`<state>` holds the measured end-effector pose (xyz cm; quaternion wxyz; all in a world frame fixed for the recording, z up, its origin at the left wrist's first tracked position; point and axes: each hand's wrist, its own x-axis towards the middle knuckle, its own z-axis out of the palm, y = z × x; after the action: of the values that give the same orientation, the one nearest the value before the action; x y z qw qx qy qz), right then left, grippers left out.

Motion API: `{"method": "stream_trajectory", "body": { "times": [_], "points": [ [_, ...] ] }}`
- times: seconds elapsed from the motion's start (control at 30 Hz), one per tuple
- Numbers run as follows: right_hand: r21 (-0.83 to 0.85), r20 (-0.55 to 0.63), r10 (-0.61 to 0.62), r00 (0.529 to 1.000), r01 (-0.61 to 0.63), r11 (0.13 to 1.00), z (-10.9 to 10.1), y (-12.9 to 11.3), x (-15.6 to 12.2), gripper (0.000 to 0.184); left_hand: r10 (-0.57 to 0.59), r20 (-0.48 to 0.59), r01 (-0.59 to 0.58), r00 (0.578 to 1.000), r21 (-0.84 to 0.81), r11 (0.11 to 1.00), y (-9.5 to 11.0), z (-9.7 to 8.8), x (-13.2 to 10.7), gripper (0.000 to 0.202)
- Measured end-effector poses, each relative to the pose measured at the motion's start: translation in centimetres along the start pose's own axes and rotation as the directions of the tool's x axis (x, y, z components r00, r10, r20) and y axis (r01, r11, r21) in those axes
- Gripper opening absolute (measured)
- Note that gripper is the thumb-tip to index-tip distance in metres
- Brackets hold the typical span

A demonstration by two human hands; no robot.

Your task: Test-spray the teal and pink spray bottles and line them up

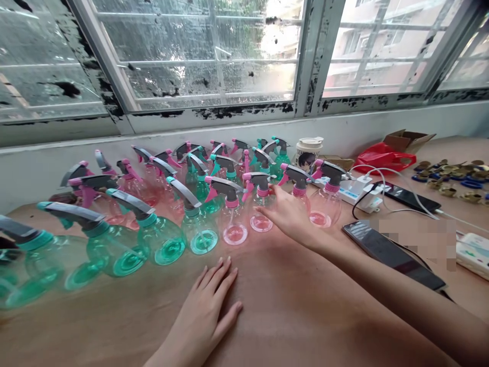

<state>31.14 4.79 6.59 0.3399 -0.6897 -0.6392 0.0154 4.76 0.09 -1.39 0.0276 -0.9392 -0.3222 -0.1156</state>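
Observation:
Pink and green clear spray bottles stand in rows along the table. My right hand (289,211) reaches to the front row, its thumb and fingers around the right side of a pink spray bottle (261,223), just below the collar. That bottle is upright on the table; some of my fingers are hidden behind it. Another pink spray bottle (235,233) stands just left of it, and a green spray bottle (204,239) comes after that. My left hand (208,306) lies palm down on the wooden table (290,306), fingers stretched out, holding nothing.
On the right are a phone (393,255), another phone (410,198) with white cables and a power strip (359,193). Behind stand a lidded paper cup (308,145), a red plastic bag (385,158) and a cardboard box (408,140). Small gold-and-blue pieces (454,176) lie far right, below barred windows.

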Motion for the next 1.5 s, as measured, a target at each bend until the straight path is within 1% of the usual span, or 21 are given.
{"method": "stream_trajectory", "body": {
  "times": [0.27, 0.43, 0.5, 0.57, 0.67, 0.73, 0.8, 0.9, 0.93, 1.0, 1.07, 1.13, 1.2, 1.23, 1.33, 1.43, 1.5],
  "points": [
    [-0.093, 0.011, 0.059, 0.998, -0.057, 0.994, -0.1, -0.1, -0.8, 0.058, -0.016, -0.013, 0.016, 1.0, -0.027, 1.0, 0.1, -0.1, 0.1, 0.049],
    [-0.121, 0.015, 0.093, 0.996, -0.09, 0.989, -0.7, -0.2, -1.5, 0.058, -0.035, -0.018, 0.035, 0.999, -0.03, 0.999, 0.3, -0.2, 0.3, 0.045],
    [-0.139, 0.029, 0.111, 0.993, -0.106, 0.985, -1.2, -0.5, -1.9, 0.059, -0.041, -0.015, 0.04, 0.999, -0.032, 0.999, 0.4, -0.2, 0.4, 0.044],
    [-0.162, 0.044, 0.123, 0.991, -0.115, 0.98, -1.9, -0.9, -2.4, 0.055, -0.039, -0.005, 0.039, 0.999, -0.029, 0.999, 0.4, -0.2, 0.4, 0.044],
    [-0.201, 0.085, 0.128, 0.988, -0.108, 0.974, -3.4, -1.7, -3.9, 0.049, -0.036, 0.001, 0.036, 0.999, -0.024, 0.999, 0.3, -0.2, 0.5, 0.044],
    [-0.234, 0.138, 0.125, 0.983, -0.09, 0.968, -4.4, -2.0, -5.3, 0.051, -0.038, 0.002, 0.038, 0.999, -0.025, 0.999, 0.3, -0.2, 0.5, 0.044],
    [-0.232, 0.186, 0.07, 0.98, -0.025, 0.972, -5.2, -1.8, -6.7, 0.056, -0.04, 0.006, 0.041, 0.999, -0.028, 0.999, 0.4, -0.3, 0.5, 0.044],
    [-0.166, 0.078, -0.048, 0.996, 0.06, 0.984, -5.7, -0.3, -8.3, 0.069, -0.04, 0.003, 0.04, 0.999, -0.032, 0.999, 0.4, -0.2, 0.5, 0.045],
    [-0.131, 0.069, -0.093, 0.993, 0.101, 0.986, -5.8, 0.4, -8.5, 0.069, -0.04, -0.004, 0.04, 0.999, -0.034, 0.999, 0.5, -0.2, 0.5, 0.045],
    [0.004, 0.063, -0.151, 0.987, 0.151, 0.989, -5.8, 1.5, -8.6, 0.065, -0.04, -0.016, 0.039, 0.999, -0.038, 0.999, 0.4, -0.1, 0.5, 0.045],
    [0.188, 0.085, -0.163, 0.983, 0.144, 0.972, -5.8, 2.1, -8.3, 0.064, -0.038, -0.022, 0.037, 0.999, -0.045, 0.998, 0.4, -0.1, 0.5, 0.044],
    [0.363, 0.143, -0.141, 0.98, 0.081, 0.928, -5.8, 2.0, -7.8, 0.064, -0.039, -0.024, 0.037, 0.999, -0.05, 0.998, 0.4, 0.0, 0.5, 0.044],
    [0.5, 0.194, -0.126, 0.973, 0.013, 0.866, -5.7, 1.4, -7.2, 0.058, -0.039, -0.03, 0.037, 0.999, -0.05, 0.998, 0.3, 0.0, 0.5, 0.045],
    [0.552, 0.199, -0.127, 0.972, -0.004, 0.834, -5.6, 1.0, -6.9, 0.055, -0.038, -0.031, 0.037, 0.999, -0.048, 0.998, 0.3, 0.0, 0.5, 0.045],
    [0.643, 0.208, -0.148, 0.967, -0.021, 0.765, -5.1, -0.1, -6.0, 0.052, -0.034, -0.022, 0.033, 0.999, -0.037, 0.999, 0.4, 0.0, 0.5, 0.044],
    [0.719, 0.242, -0.21, 0.947, -0.03, 0.694, -4.2, -0.6, -5.4, 0.042, -0.031, -0.006, 0.031, 0.999, -0.019, 0.999, 0.4, -0.1, 0.5, 0.043],
    [0.771, 0.224, -0.257, 0.94, -0.01, 0.636, -3.6, -0.8, -5.3, 0.037, -0.029, 0.003, 0.029, 1.0, -0.013, 1.0, 0.5, -0.2, 0.5, 0.043]
  ]
}}
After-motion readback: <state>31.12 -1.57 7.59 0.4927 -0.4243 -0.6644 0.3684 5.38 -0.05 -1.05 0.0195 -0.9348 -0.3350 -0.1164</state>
